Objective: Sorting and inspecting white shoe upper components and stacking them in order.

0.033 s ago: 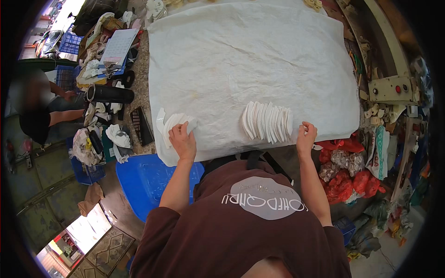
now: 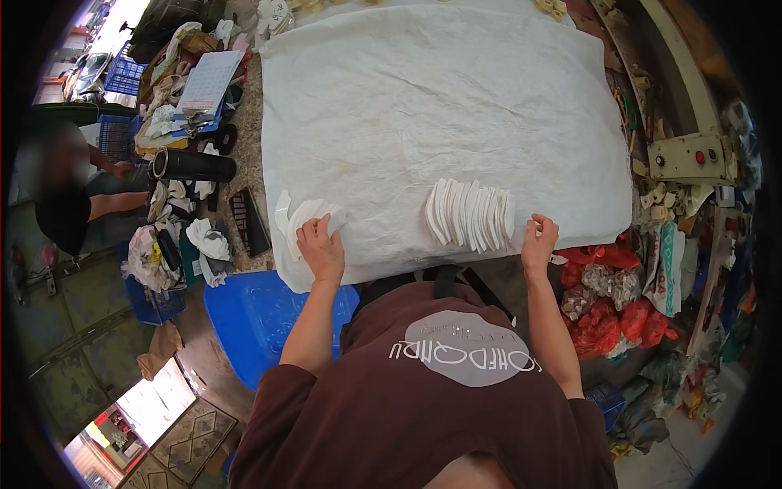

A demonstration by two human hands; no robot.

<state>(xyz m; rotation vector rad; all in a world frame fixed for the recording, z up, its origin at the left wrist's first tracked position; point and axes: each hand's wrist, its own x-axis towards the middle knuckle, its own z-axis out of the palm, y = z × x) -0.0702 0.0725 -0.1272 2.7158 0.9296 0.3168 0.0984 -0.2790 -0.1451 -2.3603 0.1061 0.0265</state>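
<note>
While a blue plastic crate (image 2: 151, 310) heaped with crumpled translucent bags (image 2: 147, 254) stands left of the wrinkled white cloth (image 2: 391, 122), bulging red plastic bags (image 2: 593, 328) lie off its near right corner. Thin, curved white pieces form a fanned pile (image 2: 305, 213) at the cloth's near left and a leaning row (image 2: 471, 214) along its near edge. The left hand (image 2: 324, 254) bends over the pile, the right hand (image 2: 539, 247) curls just beyond the row's right end; whether either pinches anything, I cannot tell. Cloth spreads between pile and row.
</note>
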